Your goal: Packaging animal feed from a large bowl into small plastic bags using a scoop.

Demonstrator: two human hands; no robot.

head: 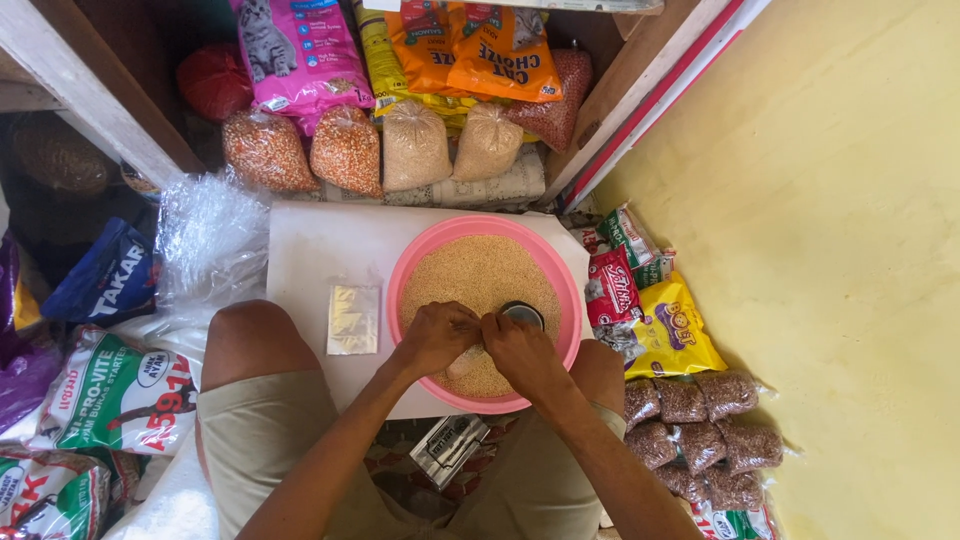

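Both hands (480,340) pinch small bag (468,358), seemingly upright, over basin (560,270)

Pink basin (410,262) holds tan grain (470,275); white board (320,245); brown pellet bags (700,430); yellow floor (850,250).

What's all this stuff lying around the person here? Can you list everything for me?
Basin: one, pink, on the white board, full of tan grain.
Scoop: one, dark and round, in the grain.
White board: one, under the basin.
Small bag: one, clear, between both hands.
Flat bags: one stack, clear, on the board left of the basin.
Grain bags: four, two orange, two tan, behind the board.
Brown bags: about eight, lower right on the floor.
Printed packets: several, red, green, yellow, right of the basin.
Sacks: several, left side.
Stapler: one, silvery, between the knees.
Left hand: on the small bag.
Right hand: on the small bag.
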